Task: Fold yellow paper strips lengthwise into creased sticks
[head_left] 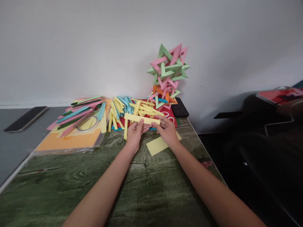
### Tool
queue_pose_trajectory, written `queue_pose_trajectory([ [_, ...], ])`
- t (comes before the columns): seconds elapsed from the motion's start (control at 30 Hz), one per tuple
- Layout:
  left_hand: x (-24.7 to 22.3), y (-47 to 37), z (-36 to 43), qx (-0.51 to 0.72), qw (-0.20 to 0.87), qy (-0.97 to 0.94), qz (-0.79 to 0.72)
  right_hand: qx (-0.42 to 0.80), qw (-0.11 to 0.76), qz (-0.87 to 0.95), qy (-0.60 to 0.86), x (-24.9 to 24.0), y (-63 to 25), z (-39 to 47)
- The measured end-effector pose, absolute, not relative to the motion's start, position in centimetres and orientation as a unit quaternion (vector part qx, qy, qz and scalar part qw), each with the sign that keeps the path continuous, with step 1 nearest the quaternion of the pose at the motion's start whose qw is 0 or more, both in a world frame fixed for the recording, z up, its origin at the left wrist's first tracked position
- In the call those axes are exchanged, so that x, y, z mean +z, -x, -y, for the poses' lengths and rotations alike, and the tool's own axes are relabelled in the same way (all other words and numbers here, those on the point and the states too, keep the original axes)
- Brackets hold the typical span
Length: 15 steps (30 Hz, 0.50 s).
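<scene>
Between both hands I hold a narrow yellow paper strip (142, 119), raised a little above the table. My left hand (136, 132) pinches its lower edge near the middle, thumb in front and fingers behind. At the strip's right end, my right hand (168, 130) grips it between thumb and fingers. Partly under my right forearm lies a flat, wider yellow paper piece (156, 146). Just beyond my hands is a heap of folded yellow strips (147, 108), with folded blue strips (127, 104) at its left.
A pink and green star-shaped paper model (169, 67) stands at the back beside a dark phone (180, 107). At the left, coloured strips and a tape roll (87, 123) lie on an orange sheet pack (68, 140). Another phone (26, 119) rests on the grey surface. The wooden-patterned table (151, 192) ends at the right.
</scene>
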<state>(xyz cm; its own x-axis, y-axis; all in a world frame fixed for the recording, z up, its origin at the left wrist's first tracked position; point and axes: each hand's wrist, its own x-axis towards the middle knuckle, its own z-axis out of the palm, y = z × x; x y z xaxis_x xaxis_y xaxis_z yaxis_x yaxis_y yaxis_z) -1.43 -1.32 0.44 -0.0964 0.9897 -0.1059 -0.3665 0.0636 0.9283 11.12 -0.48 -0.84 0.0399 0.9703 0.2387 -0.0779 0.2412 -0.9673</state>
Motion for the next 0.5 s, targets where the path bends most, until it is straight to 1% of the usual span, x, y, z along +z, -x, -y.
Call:
queue_pose_trajectory([
  [0.13, 0.47, 1.40, 1.30, 0.594, 0.572, -0.347, -0.446, 0.490, 0.553, 0.531, 0.415, -0.74, -11.13, 0.47],
  [0.23, 0.54, 1.30, 1.40, 0.591, 0.564, -0.357, -0.454, 0.494, 0.534, 0.542, 0.421, -0.67, -11.23, 0.56],
  [0.5, 0.20, 1.35, 1.57, 0.555, 0.541, -0.435, -0.458, 0.492, 0.521, 0.545, 0.435, -0.48, -11.42, 0.71],
])
